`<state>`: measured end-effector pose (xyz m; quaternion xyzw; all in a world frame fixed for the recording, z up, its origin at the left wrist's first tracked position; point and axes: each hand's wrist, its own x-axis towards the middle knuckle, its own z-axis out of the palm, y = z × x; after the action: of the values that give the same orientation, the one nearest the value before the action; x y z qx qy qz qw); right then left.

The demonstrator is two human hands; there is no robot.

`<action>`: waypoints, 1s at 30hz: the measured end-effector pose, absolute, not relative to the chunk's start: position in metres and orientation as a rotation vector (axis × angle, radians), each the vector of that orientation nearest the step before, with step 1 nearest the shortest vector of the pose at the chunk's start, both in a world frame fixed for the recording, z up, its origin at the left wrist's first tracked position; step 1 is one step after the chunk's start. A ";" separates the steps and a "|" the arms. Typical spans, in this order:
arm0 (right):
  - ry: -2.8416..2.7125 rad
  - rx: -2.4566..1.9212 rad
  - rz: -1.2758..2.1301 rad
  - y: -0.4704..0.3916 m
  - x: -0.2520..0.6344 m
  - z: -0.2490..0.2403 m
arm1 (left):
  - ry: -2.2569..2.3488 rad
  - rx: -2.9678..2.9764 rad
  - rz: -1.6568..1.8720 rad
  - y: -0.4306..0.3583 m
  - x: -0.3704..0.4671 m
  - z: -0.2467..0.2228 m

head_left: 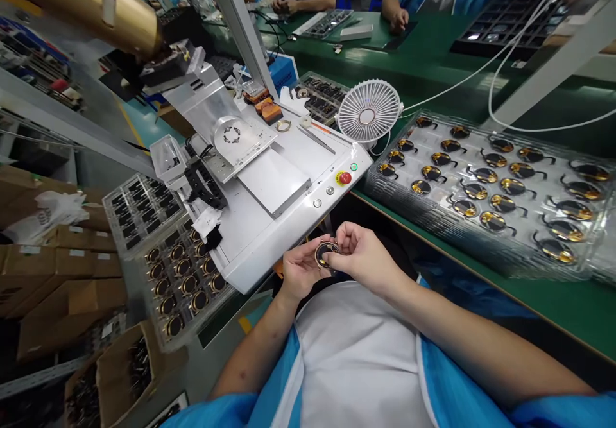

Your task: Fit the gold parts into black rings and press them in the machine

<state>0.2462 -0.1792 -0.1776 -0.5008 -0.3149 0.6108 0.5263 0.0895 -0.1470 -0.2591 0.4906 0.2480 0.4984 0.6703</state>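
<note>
Close in front of my body, both hands hold one small round watch case (326, 252) with a gold rim and a dark middle. Its edge rests in the curled fingers of my left hand (302, 267). My right hand (362, 256) grips it from the other side, the thumb lying over its face. Just beyond my hands is the front edge of a white machine (257, 248) with a red button (345, 178). To the left, a clear tray (190, 309) carries several similar round gold-rimmed pieces.
On the right, stacked clear trays (433, 213) hold several round dark-and-gold parts with short black tails. A white fan (369, 112) stands behind the machine, near tweezers (317, 139). Overhead at left hangs a gold cylinder (81, 4). Cardboard boxes (62, 312) fill the lower left; other people sit across.
</note>
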 end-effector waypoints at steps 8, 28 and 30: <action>-0.773 -1.223 1.449 -0.178 0.246 -0.182 | 0.612 1.159 1.141 -0.147 0.089 -0.261; -0.514 -1.100 1.819 -0.169 0.250 -0.200 | 0.693 1.155 1.268 -0.150 0.096 -0.260; -0.503 -1.071 1.823 -0.169 0.247 -0.199 | 0.689 1.153 1.291 -0.150 0.096 -0.261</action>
<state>0.2474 -0.1686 -0.1990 -0.4360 -0.2050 0.7424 0.4655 0.0958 -0.1502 -0.2606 0.4968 0.2968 0.5560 0.5966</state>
